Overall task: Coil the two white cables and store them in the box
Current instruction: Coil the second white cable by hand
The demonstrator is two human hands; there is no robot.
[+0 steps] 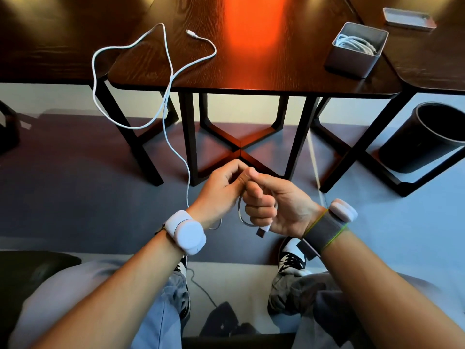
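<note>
A long white cable (pixel 168 71) lies partly on the dark wooden table (pixel 251 59), its small plug end up near the middle, and hangs off the front edge down to my hands. My right hand (pixel 274 202) is closed around a small loop of it, with the USB plug (pixel 263 230) sticking out below the fist. My left hand (pixel 221 192) pinches the same cable right beside the right thumb. A grey open box (pixel 352 62) at the table's right holds a coiled white cable (pixel 354 44).
The box's lid (pixel 409 18) lies on an adjoining table at the far right. A black bin (pixel 427 137) stands on the floor to the right. Table legs cross below the tabletop. My knees and shoes are beneath my hands.
</note>
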